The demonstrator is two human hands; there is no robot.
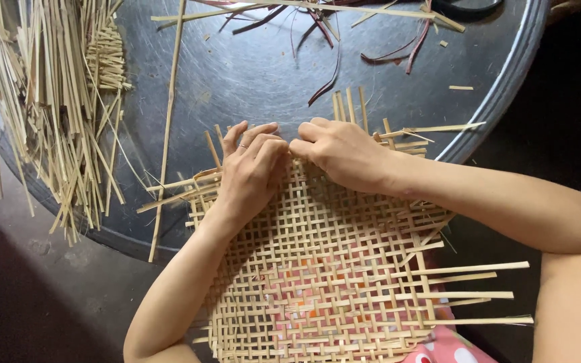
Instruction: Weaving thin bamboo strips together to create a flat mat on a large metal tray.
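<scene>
A woven mat point(331, 269) of pale bamboo strips is laid across the near edge of a round dark surface point(257, 74) and over a pink patterned cloth point(448, 346) at the bottom of the view. The far edge of the mat is worked by both hands, which are set close together, fingertips nearly touching. The left hand point(250, 171) is pressed palm-down on the weave, its fingers curled at the mat's far edge; a ring is worn on one finger. The right hand point(341, 154) is bent over the same edge, its grip closed on a strip end, though the exact strip cannot be told because it is hidden under the fingers. Loose strip ends are seen sticking out from the mat on the right and far sides. A heap of loose bamboo strips point(55, 101) is piled at the left of the surface, well apart from the hands. A single long strip point(166, 134) is laid between that heap and the mat. Dark reddish strips point(331, 60) are scattered at the far side.
</scene>
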